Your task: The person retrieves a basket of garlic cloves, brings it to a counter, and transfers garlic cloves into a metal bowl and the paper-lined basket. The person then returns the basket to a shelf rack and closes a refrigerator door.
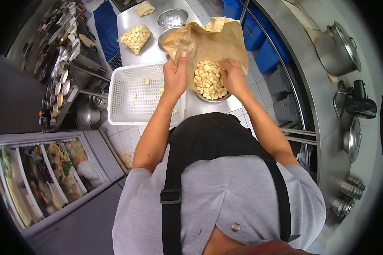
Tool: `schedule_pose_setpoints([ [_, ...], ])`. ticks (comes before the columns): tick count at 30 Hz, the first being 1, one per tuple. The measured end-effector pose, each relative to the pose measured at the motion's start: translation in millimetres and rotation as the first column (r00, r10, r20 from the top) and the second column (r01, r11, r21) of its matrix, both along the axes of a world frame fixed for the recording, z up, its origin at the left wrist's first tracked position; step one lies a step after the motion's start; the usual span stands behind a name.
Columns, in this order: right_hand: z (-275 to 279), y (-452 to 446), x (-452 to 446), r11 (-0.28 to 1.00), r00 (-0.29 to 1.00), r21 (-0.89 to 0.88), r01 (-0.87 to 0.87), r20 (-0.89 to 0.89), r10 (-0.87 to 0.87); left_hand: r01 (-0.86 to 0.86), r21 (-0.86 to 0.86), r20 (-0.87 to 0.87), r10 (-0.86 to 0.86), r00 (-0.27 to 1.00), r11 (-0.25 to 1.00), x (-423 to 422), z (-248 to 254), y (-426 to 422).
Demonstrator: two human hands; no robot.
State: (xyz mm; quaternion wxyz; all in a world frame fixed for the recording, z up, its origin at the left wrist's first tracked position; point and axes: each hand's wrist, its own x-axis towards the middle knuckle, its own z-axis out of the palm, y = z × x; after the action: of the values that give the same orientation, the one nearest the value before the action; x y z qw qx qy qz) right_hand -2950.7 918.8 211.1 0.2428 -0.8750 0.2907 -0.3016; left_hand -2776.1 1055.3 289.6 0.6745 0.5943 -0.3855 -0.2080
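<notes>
A brown paper bag [219, 44] stands tilted with its mouth spread over a metal bowl [215, 100]. Many peeled pale cloves [208, 80] lie at the bag's lower end, above the bowl. My left hand [175, 75] grips the bag's left side, thumb on the outside. On the right side, my right hand [234, 76] has its fingers curled at the paper beside the cloves; the fingertips are partly hidden. Left of my left hand, a white perforated basket [115, 95] holds a few loose cloves.
A clear bag of cloves [135, 38], a folded cloth [144, 8] and a metal bowl [172, 18] sit at the table's far end. An open drawer of food [83, 140] is at lower left. A steel counter [323, 106] with a pot [337, 49] runs along the right.
</notes>
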Motion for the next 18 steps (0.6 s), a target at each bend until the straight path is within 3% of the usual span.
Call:
schedule_pose_setpoints([
  [2,-6.2,-4.1,1.0,0.998,0.998,0.018,-0.060,0.022,0.060,0.010,-0.035,-0.039,-0.012,0.999,0.999,-5.2,2.6,-1.1],
  [5,15.4,1.4,-19.4,0.954,0.945,-0.107,0.279,0.205,-0.254,0.087,-0.084,-0.152,-0.099,0.983,0.993,-2.5,7.7,0.5],
  [6,19.1,-14.6,-22.9,0.978,0.934,0.044,0.204,0.291,-0.208,0.121,-0.097,-0.206,-0.139,0.969,0.988,-2.1,5.8,2.4],
  [8,16.2,-57.2,-25.9,0.944,0.870,0.329,0.006,0.464,-0.167,0.162,-0.007,-0.126,-0.162,0.979,0.987,-1.4,-12.1,8.3],
  [11,0.3,-90.7,-25.3,0.624,0.963,0.737,-0.261,0.245,0.114,0.223,0.145,-0.131,-0.204,0.970,0.964,-3.9,-46.2,7.2],
  [12,-12.5,-90.9,-17.7,0.673,0.972,0.701,-0.235,0.182,0.150,0.219,0.205,-0.140,-0.193,0.971,0.954,-13.3,-56.6,4.9],
  [15,-36.3,-75.5,-3.9,0.563,0.974,0.799,-0.210,0.219,0.053,0.139,0.292,-0.117,-0.109,0.987,0.946,-28.3,-83.7,-2.9],
  [16,-39.7,-69.2,-5.1,0.594,0.981,0.785,-0.178,0.188,0.045,0.094,0.303,-0.102,-0.066,0.993,0.948,-30.0,-87.9,-5.0],
  [18,-44.1,-53.8,-10.6,0.599,0.973,0.777,-0.192,0.232,0.011,0.014,0.379,-0.211,0.071,0.975,0.925,-29.3,-81.2,-2.4],
])
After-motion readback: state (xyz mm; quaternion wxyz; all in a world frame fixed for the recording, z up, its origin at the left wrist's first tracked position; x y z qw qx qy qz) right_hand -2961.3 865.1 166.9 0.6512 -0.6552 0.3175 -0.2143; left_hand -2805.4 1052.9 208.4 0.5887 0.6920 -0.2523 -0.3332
